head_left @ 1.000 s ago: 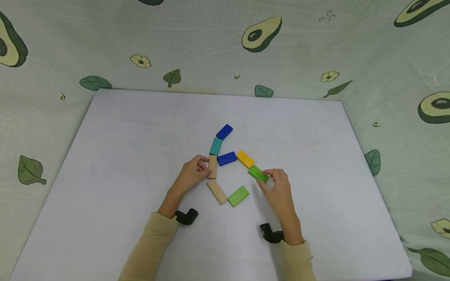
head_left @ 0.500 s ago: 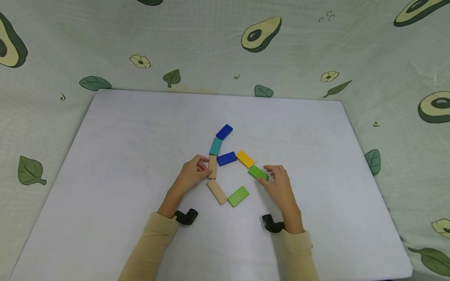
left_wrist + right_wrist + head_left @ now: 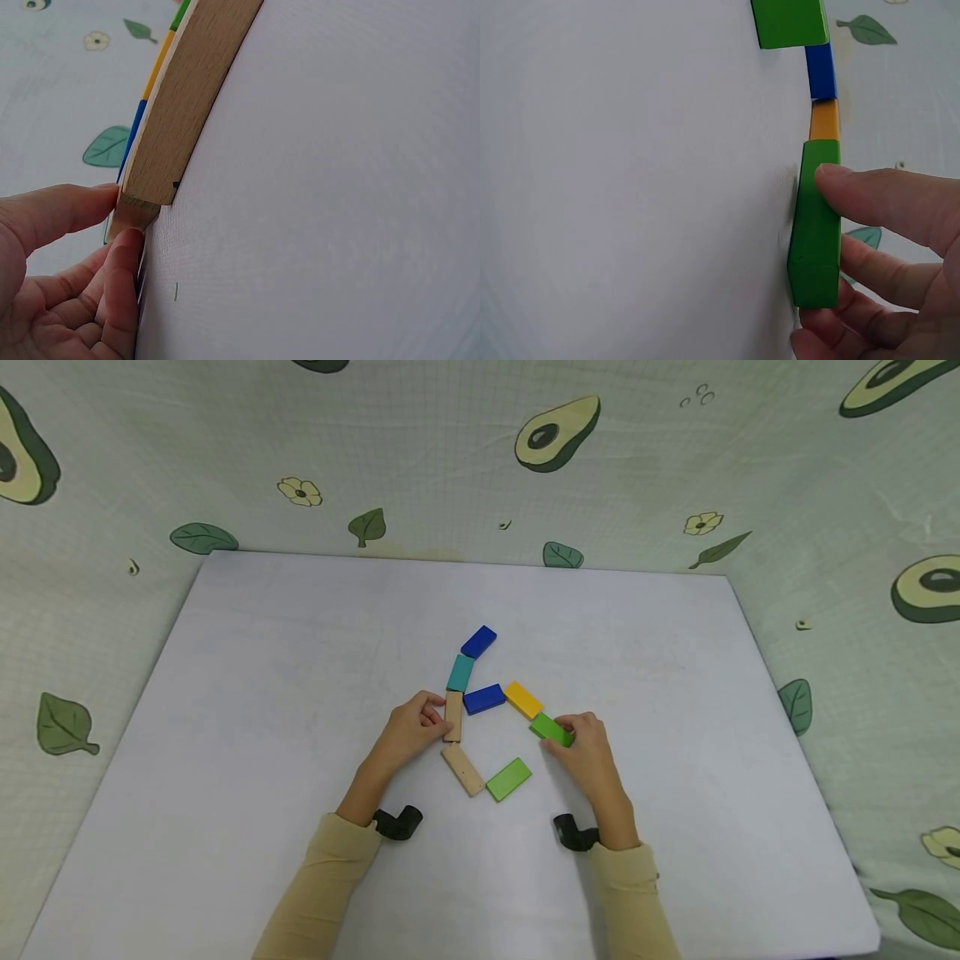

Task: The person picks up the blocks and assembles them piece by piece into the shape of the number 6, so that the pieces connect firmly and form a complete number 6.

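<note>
My left hand [image 3: 411,727] pinches the upper plain wooden block [image 3: 453,716] between thumb and fingers; the left wrist view shows that block's end [image 3: 129,217] at the fingertips. To the right, my right hand [image 3: 587,753] holds a green block [image 3: 550,728] lying flat, its thumb on the near side and fingers on the far side. A yellow block [image 3: 523,700] touches that green block, and a blue block [image 3: 484,699] links the yellow one to the wooden block. A second wooden block [image 3: 463,769] and a lighter green block [image 3: 509,779] lie nearer me, angled toward each other.
Above the held wooden block, a teal block [image 3: 461,672] and another blue block [image 3: 478,642] continue the line. Everything lies on a white tabletop [image 3: 262,693]. Avocado-print cloth [image 3: 450,460] hangs behind and beside it. A black wrist-worn device [image 3: 400,822] sits at each cuff.
My right hand's fingers lifted slightly off the green block half a second ago and have closed back in on it, the hand shifting left. The left hand and the blocks stay put.
</note>
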`<state>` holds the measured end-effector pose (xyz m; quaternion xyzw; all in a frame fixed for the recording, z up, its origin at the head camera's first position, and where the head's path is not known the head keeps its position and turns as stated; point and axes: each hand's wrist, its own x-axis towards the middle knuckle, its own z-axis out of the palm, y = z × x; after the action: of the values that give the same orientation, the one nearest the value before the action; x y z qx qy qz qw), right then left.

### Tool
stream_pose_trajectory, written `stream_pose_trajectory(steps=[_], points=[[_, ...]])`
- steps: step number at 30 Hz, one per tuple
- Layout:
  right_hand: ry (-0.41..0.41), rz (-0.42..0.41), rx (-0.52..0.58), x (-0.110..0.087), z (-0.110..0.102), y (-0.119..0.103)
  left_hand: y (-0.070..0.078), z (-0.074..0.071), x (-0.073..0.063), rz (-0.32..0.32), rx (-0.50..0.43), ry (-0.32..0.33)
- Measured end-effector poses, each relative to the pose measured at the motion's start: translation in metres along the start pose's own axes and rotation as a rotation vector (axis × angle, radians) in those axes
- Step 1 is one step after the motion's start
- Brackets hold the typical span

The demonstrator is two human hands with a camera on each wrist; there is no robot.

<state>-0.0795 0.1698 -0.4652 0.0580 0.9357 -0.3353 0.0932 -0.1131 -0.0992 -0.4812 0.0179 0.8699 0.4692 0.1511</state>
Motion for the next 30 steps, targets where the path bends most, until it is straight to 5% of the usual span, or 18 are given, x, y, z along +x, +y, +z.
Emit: stream_pose_trajectory(steps=[18,30], points=[[0.035,-0.003,-0.042,-0.005,0.006,-0.006,0.003,-0.002,-0.001,0.011,0.001,-0.009],[-0.007,0.092,-0.014,-0.008,0.011,-0.015,0.004,-0.001,-0.001,-0.013,-0.004,-0.015]])
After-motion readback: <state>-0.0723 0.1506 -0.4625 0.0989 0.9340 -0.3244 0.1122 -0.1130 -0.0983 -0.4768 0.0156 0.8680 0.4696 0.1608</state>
